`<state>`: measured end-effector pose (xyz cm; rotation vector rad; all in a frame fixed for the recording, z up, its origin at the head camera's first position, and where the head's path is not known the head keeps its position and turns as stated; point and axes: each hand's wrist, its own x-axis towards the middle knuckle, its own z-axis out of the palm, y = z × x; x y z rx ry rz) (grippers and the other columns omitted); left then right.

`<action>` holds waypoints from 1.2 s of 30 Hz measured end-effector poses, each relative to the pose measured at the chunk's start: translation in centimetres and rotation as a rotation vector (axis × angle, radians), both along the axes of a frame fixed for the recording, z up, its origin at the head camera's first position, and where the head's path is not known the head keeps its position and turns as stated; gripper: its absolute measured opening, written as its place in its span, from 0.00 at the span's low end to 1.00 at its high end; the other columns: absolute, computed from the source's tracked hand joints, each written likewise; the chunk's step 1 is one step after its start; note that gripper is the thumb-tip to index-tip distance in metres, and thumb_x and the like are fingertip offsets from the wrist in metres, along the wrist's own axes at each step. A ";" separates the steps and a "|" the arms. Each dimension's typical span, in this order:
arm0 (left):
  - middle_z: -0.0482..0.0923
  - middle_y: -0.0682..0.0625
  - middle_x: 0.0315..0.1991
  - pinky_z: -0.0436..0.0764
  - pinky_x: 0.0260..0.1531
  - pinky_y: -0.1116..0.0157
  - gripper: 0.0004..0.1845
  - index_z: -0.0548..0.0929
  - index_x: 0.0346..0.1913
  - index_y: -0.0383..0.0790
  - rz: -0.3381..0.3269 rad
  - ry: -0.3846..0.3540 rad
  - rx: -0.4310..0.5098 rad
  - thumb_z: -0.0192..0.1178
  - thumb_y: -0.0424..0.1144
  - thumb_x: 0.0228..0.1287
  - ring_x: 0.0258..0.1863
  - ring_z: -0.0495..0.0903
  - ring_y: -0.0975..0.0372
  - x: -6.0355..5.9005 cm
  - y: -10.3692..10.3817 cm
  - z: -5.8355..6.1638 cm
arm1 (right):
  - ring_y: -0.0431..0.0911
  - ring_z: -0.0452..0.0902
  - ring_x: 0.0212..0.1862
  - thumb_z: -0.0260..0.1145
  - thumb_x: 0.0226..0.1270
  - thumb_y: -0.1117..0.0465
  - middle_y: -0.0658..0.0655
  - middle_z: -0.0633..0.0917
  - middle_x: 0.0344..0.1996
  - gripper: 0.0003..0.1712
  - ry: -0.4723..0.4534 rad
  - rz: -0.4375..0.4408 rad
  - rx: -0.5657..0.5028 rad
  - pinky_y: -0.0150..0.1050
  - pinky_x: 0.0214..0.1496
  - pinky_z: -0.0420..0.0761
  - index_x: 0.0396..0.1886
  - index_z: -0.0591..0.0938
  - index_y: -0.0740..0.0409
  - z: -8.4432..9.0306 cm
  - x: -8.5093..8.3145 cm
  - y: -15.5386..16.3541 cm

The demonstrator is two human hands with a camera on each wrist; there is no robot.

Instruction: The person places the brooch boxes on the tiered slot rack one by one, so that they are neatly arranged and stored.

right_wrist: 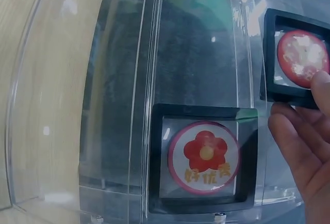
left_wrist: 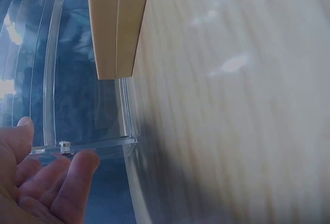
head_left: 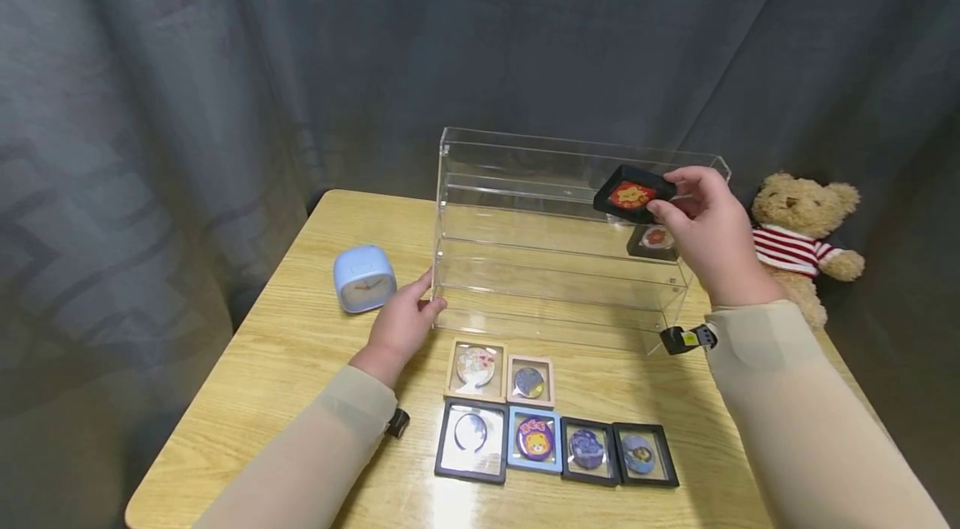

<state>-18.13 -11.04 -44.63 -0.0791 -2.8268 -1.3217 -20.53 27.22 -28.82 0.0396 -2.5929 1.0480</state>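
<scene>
Background stuff on your table (head_left: 300, 346)
You've got a little blue clock (head_left: 363, 278) off to the left, a teddy bear (head_left: 801, 236) in a striped sweater at right, grey curtain (head_left: 225, 54) behind it all.

You wear long, close-fitting beige sleeves on both arms; the left sleeve (head_left: 330, 437) and the right sleeve (head_left: 795, 404) each end at the wrist in a plain, smooth cuff with no print or seam markings that show. The fabric looks thin and lies flat, with a few soft folds near the elbows. A small black device (head_left: 397, 422) sits under your left wrist, and a black device with a yellow mark (head_left: 688, 338) sits at your right wrist. Your left hand (head_left: 401, 321) and right hand (head_left: 712, 233) are bare, with no rings or gloves.
</scene>
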 end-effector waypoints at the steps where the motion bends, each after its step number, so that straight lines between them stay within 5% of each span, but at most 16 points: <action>1: 0.69 0.47 0.69 0.79 0.51 0.50 0.32 0.66 0.75 0.55 0.000 -0.002 -0.001 0.61 0.45 0.71 0.51 0.81 0.52 0.0 0.0 0.0 | 0.50 0.76 0.53 0.64 0.70 0.47 0.56 0.72 0.54 0.29 -0.002 0.001 0.002 0.47 0.44 0.78 0.66 0.71 0.49 0.0 -0.1 0.0; 12: 0.69 0.46 0.69 0.77 0.54 0.49 0.32 0.66 0.75 0.55 0.002 0.003 -0.010 0.62 0.45 0.71 0.54 0.79 0.51 0.1 0.1 0.0 | 0.52 0.75 0.52 0.63 0.70 0.43 0.57 0.77 0.53 0.29 -0.067 0.030 0.063 0.55 0.50 0.76 0.66 0.74 0.50 -0.4 -0.5 0.6; 19: 0.69 0.46 0.69 0.76 0.55 0.48 0.33 0.65 0.75 0.56 0.003 -0.001 -0.015 0.62 0.45 0.71 0.56 0.78 0.50 -0.1 0.1 -0.1 | 0.51 0.85 0.40 0.64 0.71 0.45 0.55 0.80 0.50 0.20 -0.092 0.091 0.135 0.53 0.46 0.80 0.53 0.82 0.52 -0.9 -0.5 0.9; 27: 0.69 0.46 0.69 0.75 0.57 0.47 0.32 0.65 0.75 0.57 0.000 -0.003 -0.023 0.62 0.46 0.71 0.58 0.77 0.50 0.0 0.1 0.0 | 0.58 0.73 0.57 0.62 0.74 0.48 0.58 0.79 0.57 0.22 -0.081 0.165 0.270 0.60 0.53 0.74 0.62 0.82 0.51 -0.5 -0.9 1.1; 36: 0.68 0.46 0.70 0.75 0.57 0.47 0.32 0.64 0.76 0.57 -0.005 0.002 -0.018 0.61 0.45 0.71 0.58 0.77 0.50 0.1 0.0 0.0 | 0.58 0.72 0.57 0.60 0.76 0.53 0.60 0.77 0.58 0.19 -0.138 0.175 0.288 0.59 0.51 0.74 0.60 0.82 0.55 -0.1 -1.0 0.7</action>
